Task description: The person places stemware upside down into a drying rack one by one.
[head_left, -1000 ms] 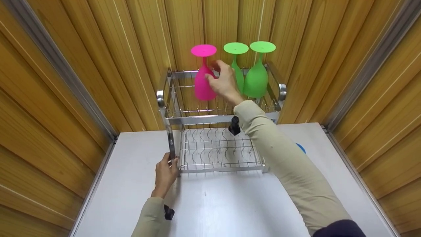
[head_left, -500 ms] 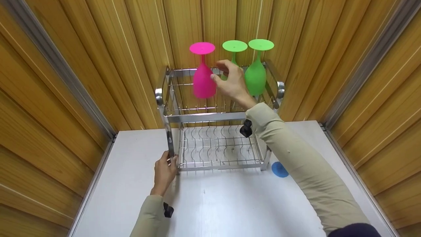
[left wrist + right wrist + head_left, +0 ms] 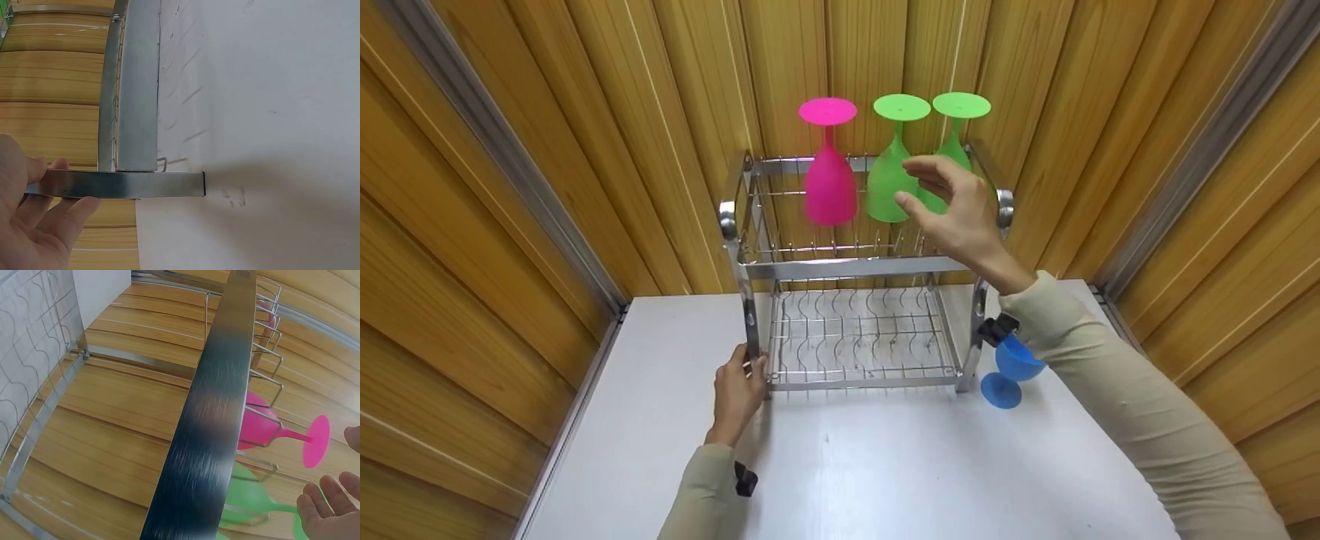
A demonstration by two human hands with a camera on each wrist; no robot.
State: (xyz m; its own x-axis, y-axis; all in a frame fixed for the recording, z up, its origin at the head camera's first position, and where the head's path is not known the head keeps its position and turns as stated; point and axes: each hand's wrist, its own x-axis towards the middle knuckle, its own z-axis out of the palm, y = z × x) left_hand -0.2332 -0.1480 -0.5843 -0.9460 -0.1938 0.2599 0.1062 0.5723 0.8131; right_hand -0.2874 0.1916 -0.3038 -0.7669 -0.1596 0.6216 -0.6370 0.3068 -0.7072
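Note:
A two-tier metal dish rack (image 3: 840, 268) stands against the back wall. My left hand (image 3: 737, 391) grips its front left leg low down; in the left wrist view the thumb and fingers lie on either side of the leg (image 3: 124, 184). Upside down on the top tier are a pink goblet (image 3: 831, 191) and two green goblets, the middle one (image 3: 889, 187) and the right one (image 3: 952, 150). My right hand (image 3: 960, 217) hovers before the green goblets, holding nothing, fingers apart from the thumb. It partly hides the right one.
A blue goblet (image 3: 1020, 364) stands upright on the white table to the right of the rack, partly behind the right sleeve (image 3: 1110, 382). Wooden panels (image 3: 682, 150) enclose the back and sides. The rack's lower tier (image 3: 855, 337) has wavy wire dividers.
My right hand has drawn away from the pink goblet, moving right and toward me. The middle green goblet and the blue goblet have come into fuller view. My left hand stays on the leg.

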